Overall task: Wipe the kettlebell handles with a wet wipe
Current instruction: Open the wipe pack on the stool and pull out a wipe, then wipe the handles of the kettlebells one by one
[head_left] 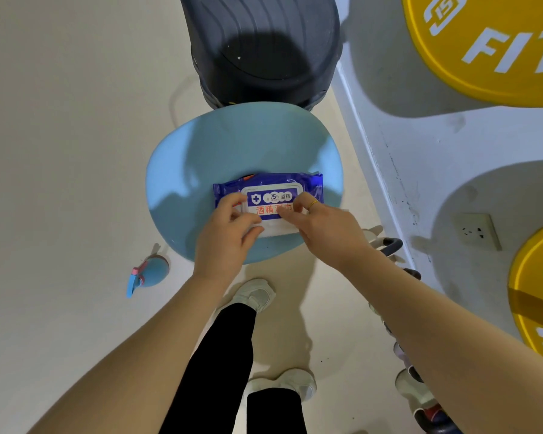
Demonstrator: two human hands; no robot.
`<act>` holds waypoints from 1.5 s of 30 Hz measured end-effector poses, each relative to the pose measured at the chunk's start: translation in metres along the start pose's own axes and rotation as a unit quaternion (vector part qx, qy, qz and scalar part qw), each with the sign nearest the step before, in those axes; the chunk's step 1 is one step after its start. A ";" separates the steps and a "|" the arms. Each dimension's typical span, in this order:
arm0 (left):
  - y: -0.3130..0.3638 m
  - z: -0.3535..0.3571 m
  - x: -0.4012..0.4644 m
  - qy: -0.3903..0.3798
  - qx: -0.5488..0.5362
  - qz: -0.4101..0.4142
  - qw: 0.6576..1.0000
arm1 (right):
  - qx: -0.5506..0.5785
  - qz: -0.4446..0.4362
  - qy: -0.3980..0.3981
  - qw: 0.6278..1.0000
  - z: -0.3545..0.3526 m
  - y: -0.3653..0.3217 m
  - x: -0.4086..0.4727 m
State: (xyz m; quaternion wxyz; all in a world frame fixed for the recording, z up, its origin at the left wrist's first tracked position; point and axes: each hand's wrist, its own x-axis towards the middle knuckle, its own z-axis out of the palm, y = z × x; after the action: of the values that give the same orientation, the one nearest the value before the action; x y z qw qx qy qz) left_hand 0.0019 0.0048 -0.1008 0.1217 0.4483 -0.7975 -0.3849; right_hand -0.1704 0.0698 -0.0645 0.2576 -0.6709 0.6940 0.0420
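Pack of wet wipes (pixel 268 195) lies flat on the blue stool (pixel 201 158), long axis left to right, label up. Left hand (pixel 229 233) and right hand (pixel 323 230) pinch at its near-edge flap, fingers narrow. No wipe drawn; kettlebell handles (pixel 392 245), right, unwiped. Task barely begun.

A dark bin (pixel 264 48) stands behind a round blue stool (pixel 201 145); a blue spray bottle (pixel 149 272) lies on the floor.
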 end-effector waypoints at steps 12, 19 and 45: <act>0.021 -0.007 0.013 -0.055 0.208 0.078 0.973 | 0.287 0.128 0.119 0.942 -0.016 0.002 -0.012; 0.131 0.047 0.000 -0.230 -0.103 0.092 0.963 | 0.702 0.298 0.189 0.618 -0.013 0.040 -0.086; 0.040 0.437 0.022 -0.346 -0.149 0.118 0.919 | 0.820 0.246 0.397 0.330 0.342 0.260 -0.134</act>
State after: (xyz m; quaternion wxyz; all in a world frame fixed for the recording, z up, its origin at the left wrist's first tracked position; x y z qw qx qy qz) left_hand -0.2716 0.2197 -0.3700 -0.0518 0.1660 -0.7704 -0.6134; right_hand -0.3193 0.3545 -0.3788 0.3495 0.1442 0.5309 -0.7584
